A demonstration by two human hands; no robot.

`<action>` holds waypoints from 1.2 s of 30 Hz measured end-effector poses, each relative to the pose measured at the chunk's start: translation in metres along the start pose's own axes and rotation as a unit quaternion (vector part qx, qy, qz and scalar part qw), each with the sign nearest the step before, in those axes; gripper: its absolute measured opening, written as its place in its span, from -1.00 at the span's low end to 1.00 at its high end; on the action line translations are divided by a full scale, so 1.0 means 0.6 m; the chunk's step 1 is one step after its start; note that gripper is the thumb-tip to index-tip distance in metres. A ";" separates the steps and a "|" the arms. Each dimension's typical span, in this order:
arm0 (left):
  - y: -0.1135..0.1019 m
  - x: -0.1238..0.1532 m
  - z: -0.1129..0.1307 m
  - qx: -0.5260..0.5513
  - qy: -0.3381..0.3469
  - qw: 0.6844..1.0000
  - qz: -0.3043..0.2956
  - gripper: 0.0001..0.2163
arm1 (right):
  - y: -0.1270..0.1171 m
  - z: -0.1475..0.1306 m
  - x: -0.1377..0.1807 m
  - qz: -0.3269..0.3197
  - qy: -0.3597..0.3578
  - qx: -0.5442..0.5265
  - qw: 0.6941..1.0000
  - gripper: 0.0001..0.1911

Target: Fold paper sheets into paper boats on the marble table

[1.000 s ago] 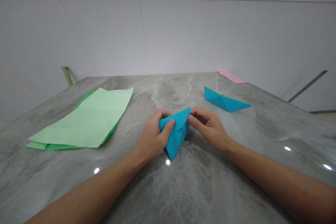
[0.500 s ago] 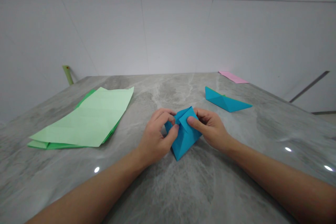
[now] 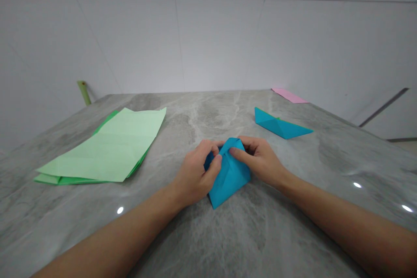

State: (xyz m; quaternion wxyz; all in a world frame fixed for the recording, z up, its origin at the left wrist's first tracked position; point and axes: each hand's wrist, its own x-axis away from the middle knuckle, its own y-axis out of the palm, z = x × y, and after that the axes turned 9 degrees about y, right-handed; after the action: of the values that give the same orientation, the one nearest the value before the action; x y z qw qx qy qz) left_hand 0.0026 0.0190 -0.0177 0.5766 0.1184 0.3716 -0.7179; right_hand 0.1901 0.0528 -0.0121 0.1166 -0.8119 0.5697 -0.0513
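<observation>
Between my two hands is a folded sheet of blue paper [image 3: 230,178], its lower corner pointing toward me and its top edge bent over. My left hand [image 3: 199,171] pinches it along the left side, thumb in front. On the upper right, my right hand [image 3: 260,156] grips it, with the thumb pressed on the front face and the other fingers behind, partly hidden. Farther back on the right lies a blue folded paper boat [image 3: 282,126], apart from both hands.
Pale green paper sheets [image 3: 107,152] lie stacked on the left of the grey marbled table [image 3: 202,113]. A pink paper [image 3: 289,95] rests at the far right edge. Behind stands a white wall [image 3: 215,43], and a green handle-like thing [image 3: 84,92] shows past the table's far left.
The blue paper's top corner has bent over and its lower corner has swung down and left. Both hands keep hold, shifting slightly.
</observation>
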 end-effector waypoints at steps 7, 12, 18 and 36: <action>0.001 0.001 0.001 -0.002 0.006 1.000 -0.020 -0.91 | 0.002 0.003 -0.004 0.006 0.030 -0.011 0.999 -0.82; 0.001 0.002 0.000 -0.022 0.007 0.999 -0.029 -0.91 | 0.002 0.002 -0.002 0.004 0.027 -0.010 1.000 -0.83; 0.002 0.003 -0.004 -0.030 0.023 0.999 -0.037 -0.92 | 0.001 0.001 -0.003 0.005 0.029 -0.013 0.999 -0.73; 0.003 0.001 -0.003 -0.040 0.024 0.999 0.016 -0.91 | -0.004 0.007 -0.005 0.056 -0.008 -0.001 0.998 -0.65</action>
State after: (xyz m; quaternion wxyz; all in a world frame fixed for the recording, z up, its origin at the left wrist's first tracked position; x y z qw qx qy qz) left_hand 0.0035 0.0196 -0.0199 0.5832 0.1182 0.4119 -0.6901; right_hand 0.1923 0.0571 -0.0152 0.1226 -0.7794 0.6133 -0.0377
